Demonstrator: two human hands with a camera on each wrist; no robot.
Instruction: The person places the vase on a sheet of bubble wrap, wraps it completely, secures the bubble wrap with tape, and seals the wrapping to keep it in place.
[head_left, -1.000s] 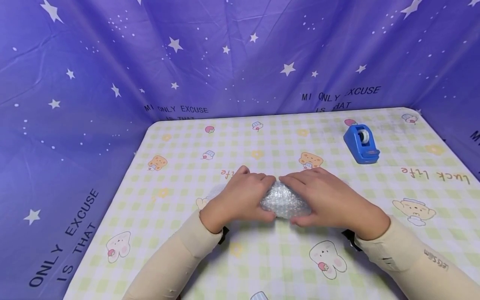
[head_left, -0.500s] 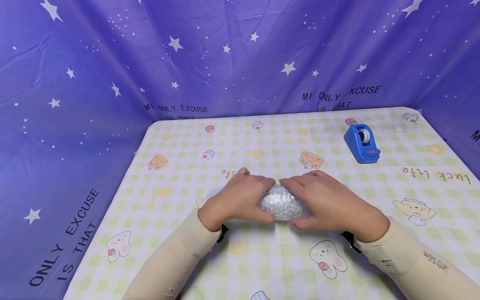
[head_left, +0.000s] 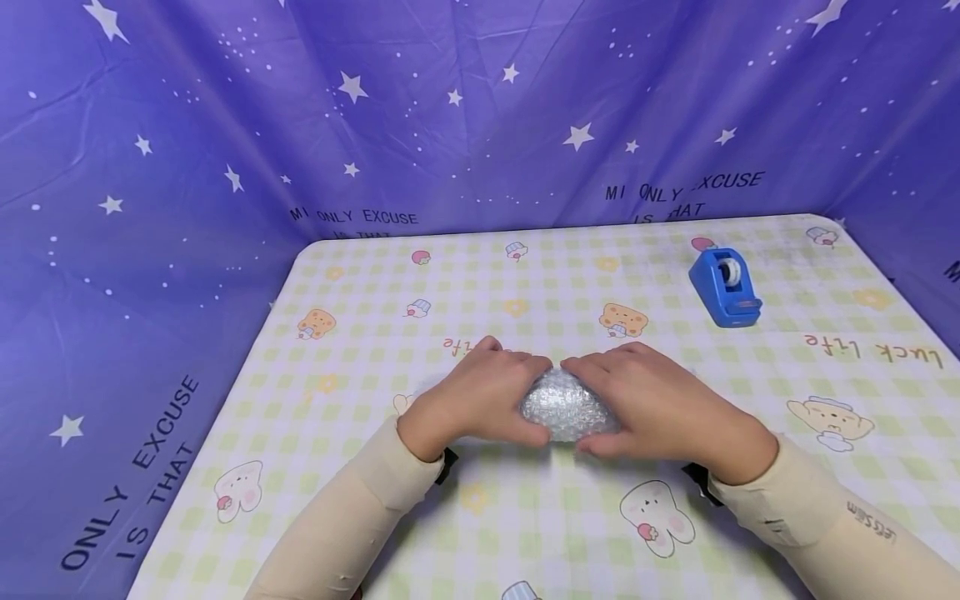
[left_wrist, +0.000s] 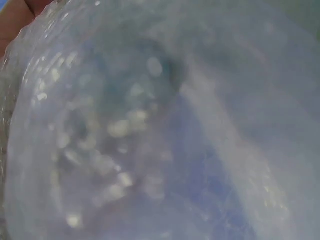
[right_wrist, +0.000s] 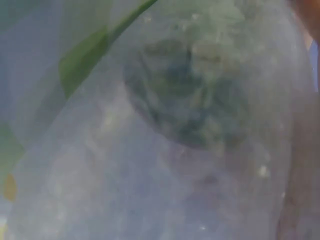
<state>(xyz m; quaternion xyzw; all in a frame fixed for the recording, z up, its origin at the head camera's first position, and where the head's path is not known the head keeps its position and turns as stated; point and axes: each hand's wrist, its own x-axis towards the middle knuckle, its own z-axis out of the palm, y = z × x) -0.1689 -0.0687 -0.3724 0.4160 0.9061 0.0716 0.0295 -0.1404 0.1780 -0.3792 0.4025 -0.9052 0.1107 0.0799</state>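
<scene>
A clear bubble wrap bundle lies at the middle of the table in the head view, between both hands. My left hand grips its left end, thumb on the near side and fingers over the far side. From the right, my right hand holds the other end in the same way. Wrap fills the left wrist view, blurred. Through the cloudy wrap in the right wrist view, a dark greenish round shape shows; its kind cannot be made out.
A blue tape dispenser with a roll of tape stands at the back right of the table. The checked tablecloth covers the tabletop. A purple star-printed curtain hangs behind and at the sides.
Both hands and the bubble wrap bundle have shifted very slightly toward the person since one second ago. The bundle looks rounder and brighter on top. The tape dispenser stays put.
</scene>
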